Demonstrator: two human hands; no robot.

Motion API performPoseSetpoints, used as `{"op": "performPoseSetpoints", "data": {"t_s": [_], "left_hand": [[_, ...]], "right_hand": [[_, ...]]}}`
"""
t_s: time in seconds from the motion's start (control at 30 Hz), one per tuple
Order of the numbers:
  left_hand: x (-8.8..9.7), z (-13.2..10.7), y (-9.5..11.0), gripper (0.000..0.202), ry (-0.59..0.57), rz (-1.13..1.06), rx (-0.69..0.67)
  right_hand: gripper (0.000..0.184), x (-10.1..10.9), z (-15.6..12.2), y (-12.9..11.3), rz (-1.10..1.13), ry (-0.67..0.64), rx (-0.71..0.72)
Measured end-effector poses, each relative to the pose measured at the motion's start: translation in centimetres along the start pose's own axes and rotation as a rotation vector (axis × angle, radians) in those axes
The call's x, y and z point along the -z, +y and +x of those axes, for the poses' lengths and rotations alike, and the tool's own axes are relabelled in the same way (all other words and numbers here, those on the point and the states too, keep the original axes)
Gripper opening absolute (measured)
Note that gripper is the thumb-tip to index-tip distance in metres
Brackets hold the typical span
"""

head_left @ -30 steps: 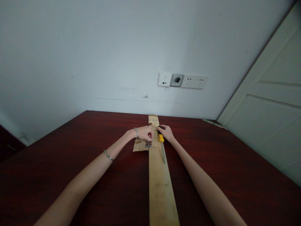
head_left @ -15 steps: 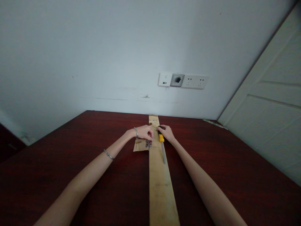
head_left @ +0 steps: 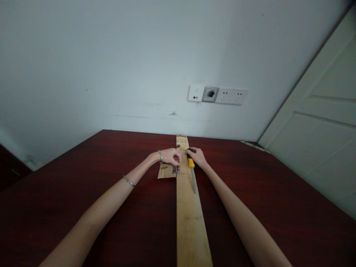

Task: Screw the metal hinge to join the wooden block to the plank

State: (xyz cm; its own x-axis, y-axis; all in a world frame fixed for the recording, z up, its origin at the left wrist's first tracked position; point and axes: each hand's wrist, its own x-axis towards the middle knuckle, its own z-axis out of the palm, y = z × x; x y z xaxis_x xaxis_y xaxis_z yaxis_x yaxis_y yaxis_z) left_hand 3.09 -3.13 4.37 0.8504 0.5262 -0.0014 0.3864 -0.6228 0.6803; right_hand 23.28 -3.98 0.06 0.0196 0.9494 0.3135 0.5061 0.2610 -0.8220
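A long pale wooden board [head_left: 190,222] runs away from me across a dark red-brown table. Against its left side lies a short wooden piece [head_left: 166,171], and a small metal hinge [head_left: 176,170] spans the joint between them. My left hand [head_left: 171,155] is closed in a pinch just above the hinge; whatever its fingertips hold is too small to make out. Gripped by its black and yellow handle, a screwdriver [head_left: 191,162] is in my right hand [head_left: 198,156]. Its metal shaft points back toward me over the board's right edge.
The dark red-brown table [head_left: 133,226] meets a pale wall [head_left: 125,66] at the back. Sockets and switches [head_left: 226,96] are set in that wall. On the right stands a white panelled door [head_left: 325,122]. A thin flat strip [head_left: 254,146] lies at the table's far right corner.
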Motion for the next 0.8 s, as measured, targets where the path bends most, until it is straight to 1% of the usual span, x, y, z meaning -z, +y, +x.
{"op": "performPoseSetpoints", "data": {"t_s": [0.13,0.23,0.47,0.67,0.8], "left_hand": [[-0.3,0.0,-1.0,0.008,0.002,-0.131,0.004],[-0.4,0.0,-1.4,0.010,-0.005,-0.194,0.012],[-0.6,0.0,-1.1,0.010,-0.017,-0.238,0.008],[-0.6,0.0,-1.9,0.016,-0.017,-0.304,-0.002],[-0.3,-0.2,-2.0,0.019,-0.009,-0.327,0.020]], "right_hand": [[0.030,0.0,0.0,0.0,0.002,-0.003,0.002],[0.030,0.0,0.0,0.1,0.000,-0.004,0.005],[0.031,-0.1,0.2,0.3,0.004,-0.009,0.008],[0.032,-0.2,0.3,0.5,0.010,-0.011,0.008],[0.032,-0.2,0.3,0.6,0.014,-0.018,0.007]]}}
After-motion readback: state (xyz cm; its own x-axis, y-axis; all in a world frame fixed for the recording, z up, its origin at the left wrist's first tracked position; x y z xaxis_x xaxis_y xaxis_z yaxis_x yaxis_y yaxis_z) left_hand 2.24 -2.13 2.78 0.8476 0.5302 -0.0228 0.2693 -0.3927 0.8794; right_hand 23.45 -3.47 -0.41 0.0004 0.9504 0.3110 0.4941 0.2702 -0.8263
